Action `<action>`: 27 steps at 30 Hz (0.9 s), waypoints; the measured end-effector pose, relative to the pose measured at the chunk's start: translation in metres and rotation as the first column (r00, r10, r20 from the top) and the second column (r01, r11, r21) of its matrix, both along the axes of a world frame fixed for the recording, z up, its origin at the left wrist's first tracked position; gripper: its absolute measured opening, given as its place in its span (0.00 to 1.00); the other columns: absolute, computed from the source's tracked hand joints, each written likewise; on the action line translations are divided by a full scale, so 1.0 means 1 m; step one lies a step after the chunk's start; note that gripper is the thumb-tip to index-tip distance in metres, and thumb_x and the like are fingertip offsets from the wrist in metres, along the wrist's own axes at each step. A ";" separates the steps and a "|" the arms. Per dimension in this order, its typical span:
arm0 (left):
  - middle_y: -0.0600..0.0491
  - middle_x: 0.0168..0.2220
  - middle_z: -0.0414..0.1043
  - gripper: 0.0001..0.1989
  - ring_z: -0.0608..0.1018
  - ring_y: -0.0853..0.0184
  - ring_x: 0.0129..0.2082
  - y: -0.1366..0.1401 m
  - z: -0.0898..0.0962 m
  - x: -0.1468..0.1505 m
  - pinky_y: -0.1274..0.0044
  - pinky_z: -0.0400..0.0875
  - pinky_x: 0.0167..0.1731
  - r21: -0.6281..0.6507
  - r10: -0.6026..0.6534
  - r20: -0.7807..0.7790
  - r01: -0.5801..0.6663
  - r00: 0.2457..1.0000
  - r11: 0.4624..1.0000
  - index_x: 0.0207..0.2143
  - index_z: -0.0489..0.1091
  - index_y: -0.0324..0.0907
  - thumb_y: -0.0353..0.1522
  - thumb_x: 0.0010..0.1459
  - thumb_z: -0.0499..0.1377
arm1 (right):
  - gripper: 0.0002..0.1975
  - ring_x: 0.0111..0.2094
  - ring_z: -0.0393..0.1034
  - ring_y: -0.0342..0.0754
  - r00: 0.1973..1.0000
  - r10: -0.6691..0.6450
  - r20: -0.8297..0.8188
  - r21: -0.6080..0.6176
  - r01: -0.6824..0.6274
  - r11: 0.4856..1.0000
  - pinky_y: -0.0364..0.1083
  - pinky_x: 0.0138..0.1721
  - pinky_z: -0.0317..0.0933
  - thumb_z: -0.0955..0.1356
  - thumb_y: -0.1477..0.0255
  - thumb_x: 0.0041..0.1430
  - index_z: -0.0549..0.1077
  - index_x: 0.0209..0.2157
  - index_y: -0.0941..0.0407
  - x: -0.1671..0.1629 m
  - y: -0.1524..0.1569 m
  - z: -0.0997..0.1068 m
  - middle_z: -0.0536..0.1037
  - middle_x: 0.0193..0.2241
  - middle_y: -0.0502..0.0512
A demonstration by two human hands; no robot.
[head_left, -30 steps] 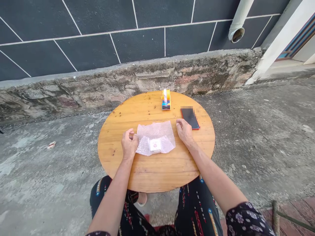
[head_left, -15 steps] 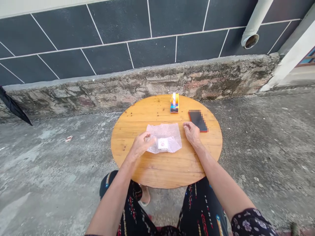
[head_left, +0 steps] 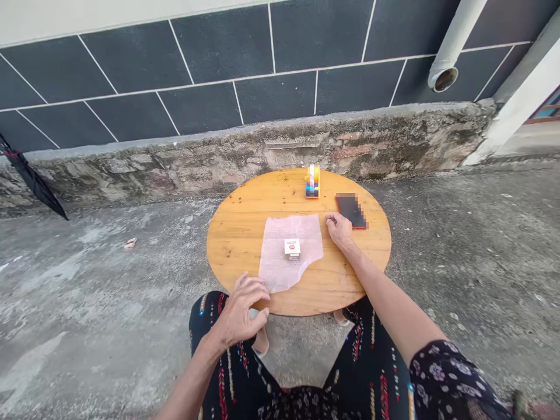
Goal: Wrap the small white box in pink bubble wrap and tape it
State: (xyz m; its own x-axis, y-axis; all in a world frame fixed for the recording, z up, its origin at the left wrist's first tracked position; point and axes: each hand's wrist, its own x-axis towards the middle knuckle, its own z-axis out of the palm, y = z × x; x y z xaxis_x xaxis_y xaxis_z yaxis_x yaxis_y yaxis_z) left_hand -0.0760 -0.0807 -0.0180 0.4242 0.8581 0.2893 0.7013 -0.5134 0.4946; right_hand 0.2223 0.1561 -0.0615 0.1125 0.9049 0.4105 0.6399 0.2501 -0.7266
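A small white box (head_left: 292, 247) with a red mark on top stands on a sheet of pinkish bubble wrap (head_left: 280, 233), which lies spread on the round wooden table (head_left: 231, 233). My left hand (head_left: 245, 308) is at the table's near edge, fingers apart, with the fingertips by the wrap's near-left corner; whether they touch it I cannot tell. To the right of the wrap, my right hand (head_left: 340, 230) rests on the table with its fingers curled in and nothing visible in them. It lies just beside a dark phone (head_left: 350, 210) with a red edge, partly blurred out.
A yellow and blue tape dispenser (head_left: 312, 182) stands toward the table's far edge. Behind the table runs a stone wall base (head_left: 196, 163) under dark tiles, with a drain pipe (head_left: 450, 58) at right. A folded black umbrella (head_left: 35, 181) leans at far left.
The wrap, folded up around the box before, now lies flat with its near part opened toward me. My left hand has moved back to the near edge. My right hand stays put.
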 end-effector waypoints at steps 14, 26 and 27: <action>0.43 0.56 0.67 0.26 0.69 0.52 0.56 0.020 0.006 0.078 0.59 0.64 0.54 0.151 0.067 0.063 -0.076 0.996 0.986 0.57 0.62 0.44 0.37 0.56 0.59 | 0.14 0.50 0.66 0.57 0.881 -0.007 0.472 0.032 -0.009 0.999 0.54 0.49 0.56 0.62 0.73 0.57 0.75 0.43 0.56 0.039 -0.090 0.017 0.75 0.49 0.60; 0.47 0.59 0.66 0.28 0.62 0.52 0.62 0.003 -0.030 0.088 0.53 0.45 0.63 0.099 -0.150 -0.086 0.159 0.985 0.982 0.54 0.67 0.46 0.45 0.53 0.61 | 0.16 0.51 0.66 0.57 0.834 -0.060 0.548 0.050 0.039 0.998 0.53 0.49 0.55 0.61 0.69 0.62 0.72 0.48 0.57 0.043 -0.072 0.009 0.73 0.52 0.60; 0.47 0.58 0.66 0.28 0.62 0.52 0.62 0.003 -0.030 0.088 0.54 0.44 0.63 0.104 -0.146 -0.079 0.154 0.986 0.983 0.54 0.67 0.45 0.44 0.52 0.61 | 0.16 0.51 0.66 0.57 0.836 -0.059 0.546 0.050 0.038 0.998 0.53 0.49 0.55 0.61 0.70 0.62 0.72 0.48 0.57 0.044 -0.073 0.008 0.73 0.52 0.61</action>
State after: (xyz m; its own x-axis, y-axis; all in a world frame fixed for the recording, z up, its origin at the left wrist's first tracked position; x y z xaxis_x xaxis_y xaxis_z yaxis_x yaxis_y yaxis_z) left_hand 0.0122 -0.0781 -0.0483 0.5683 0.7481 0.3426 0.6435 -0.6636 0.3816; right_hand 0.2661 0.0830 -0.0536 -0.0963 0.8881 0.4495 0.9424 0.2266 -0.2459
